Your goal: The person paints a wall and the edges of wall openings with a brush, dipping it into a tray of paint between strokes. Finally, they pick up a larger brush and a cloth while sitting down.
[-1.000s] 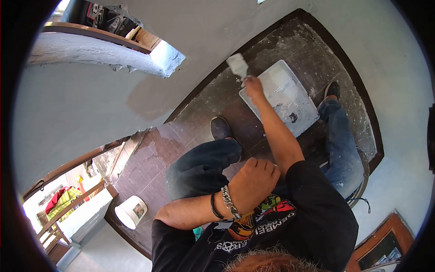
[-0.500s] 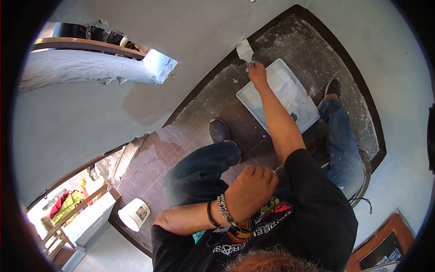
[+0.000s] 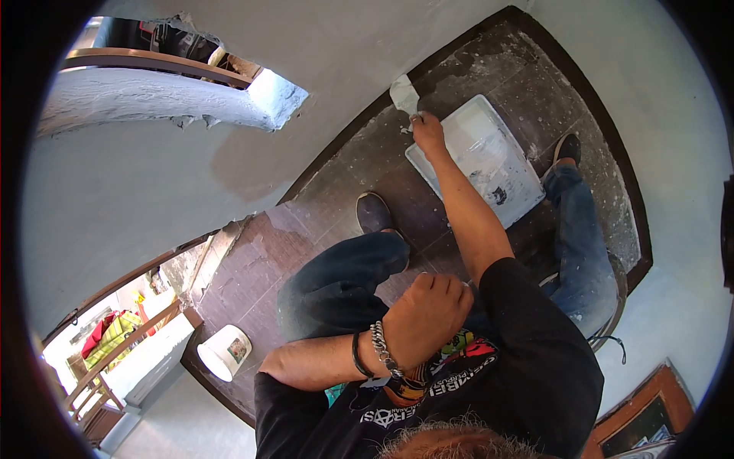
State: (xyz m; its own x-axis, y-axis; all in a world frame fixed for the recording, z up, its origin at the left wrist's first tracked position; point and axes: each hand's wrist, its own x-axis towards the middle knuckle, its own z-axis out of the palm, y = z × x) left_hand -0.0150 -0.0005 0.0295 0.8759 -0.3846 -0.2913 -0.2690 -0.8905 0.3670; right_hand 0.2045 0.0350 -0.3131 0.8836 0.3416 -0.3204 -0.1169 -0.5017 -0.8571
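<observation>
My right hand (image 3: 428,130) is stretched out forward and gripped on a wide paintbrush (image 3: 403,95) loaded with white paint. The bristles touch the bottom of the pale wall, where it meets the dark skirting strip. Just right of that hand a white paint tray (image 3: 489,164) lies on the dark tiled floor. My left hand (image 3: 430,307), with a chain bracelet on the wrist, is closed in a fist above my left knee, with nothing visible in it.
My dark shoes (image 3: 375,213) (image 3: 566,148) rest on the paint-spattered floor either side of the tray. A white bucket (image 3: 224,352) lies on its side at lower left. A rough opening in the wall (image 3: 252,88) is at upper left, a doorway at the far lower left.
My right hand lifted the brush from the tray's edge up to the foot of the wall, then drew it slightly back. The left fist stayed over the knee.
</observation>
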